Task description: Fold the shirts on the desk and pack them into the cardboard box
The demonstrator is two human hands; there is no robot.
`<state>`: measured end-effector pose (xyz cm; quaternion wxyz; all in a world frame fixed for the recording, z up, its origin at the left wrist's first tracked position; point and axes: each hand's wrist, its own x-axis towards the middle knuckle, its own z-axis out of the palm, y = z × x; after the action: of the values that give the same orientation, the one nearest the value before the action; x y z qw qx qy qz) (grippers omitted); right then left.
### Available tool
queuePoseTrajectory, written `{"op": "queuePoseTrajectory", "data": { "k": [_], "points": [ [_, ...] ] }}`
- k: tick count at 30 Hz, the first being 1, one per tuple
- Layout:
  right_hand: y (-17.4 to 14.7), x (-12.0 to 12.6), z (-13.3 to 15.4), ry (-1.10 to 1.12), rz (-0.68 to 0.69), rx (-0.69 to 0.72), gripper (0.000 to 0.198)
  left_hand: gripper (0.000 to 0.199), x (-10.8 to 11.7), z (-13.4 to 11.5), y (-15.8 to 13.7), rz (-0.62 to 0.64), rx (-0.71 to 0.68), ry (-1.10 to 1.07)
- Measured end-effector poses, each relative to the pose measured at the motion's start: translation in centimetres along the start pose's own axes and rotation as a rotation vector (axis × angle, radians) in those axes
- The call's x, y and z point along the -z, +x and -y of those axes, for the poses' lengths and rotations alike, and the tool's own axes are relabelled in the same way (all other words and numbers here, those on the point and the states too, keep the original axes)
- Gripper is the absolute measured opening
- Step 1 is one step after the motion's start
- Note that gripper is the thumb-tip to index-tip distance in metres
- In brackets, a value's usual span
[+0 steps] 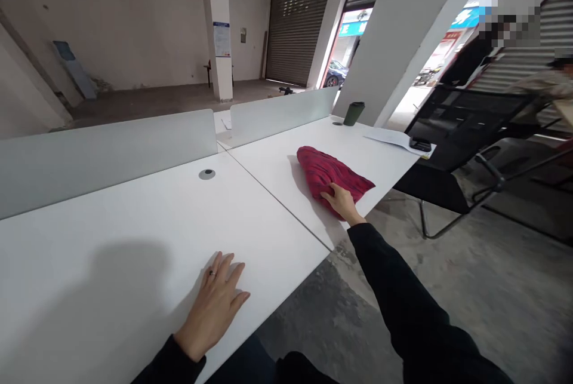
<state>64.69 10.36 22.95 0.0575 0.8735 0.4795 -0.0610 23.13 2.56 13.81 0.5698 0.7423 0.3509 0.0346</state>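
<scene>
Here's the left hand (212, 306) nearest, palm down, fingers spread on the white table (134, 217), gripping nothing; well apart, ahead and rightward, the right hand (342, 202) pinches the red plaid cloth (329, 167)! The bundle is clearly the right hand's, its long axis slanting away and leftward from that grip; beyond stands a green cup (354, 113).

Cloth (329, 168) on the desk (268, 157) under the right hand (342, 201), cup (354, 114) behind, perhaps a phone (419, 144) on papers (385, 138) rightward.
</scene>
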Motion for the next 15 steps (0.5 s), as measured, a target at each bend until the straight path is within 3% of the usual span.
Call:
{"op": "queuePoseTrajectory", "data": {
  "k": [5,7,12,15],
  "points": [
    [-1.0,-0.5,5.6,0.839,-0.015,-0.013,0.046,0.061,0.2,-1.2,2.0,0.027,-0.008,-0.428],
    [-2.0,-0.7,7.4,1.015,0.039,-0.022,0.046,0.07,0.2,-1.3,3.5,-0.011,0.047,-0.654],
    [-4.9,-1.8,7.9,0.866,0.311,-0.079,0.038,0.074,0.3,-0.1,6.8,-0.24,0.292,-1.356],
    [-6.7,-2.0,7.1,0.656,0.292,-0.016,0.037,0.063,0.5,0.5,7.7,-0.483,0.283,-1.576]
  ]
}}
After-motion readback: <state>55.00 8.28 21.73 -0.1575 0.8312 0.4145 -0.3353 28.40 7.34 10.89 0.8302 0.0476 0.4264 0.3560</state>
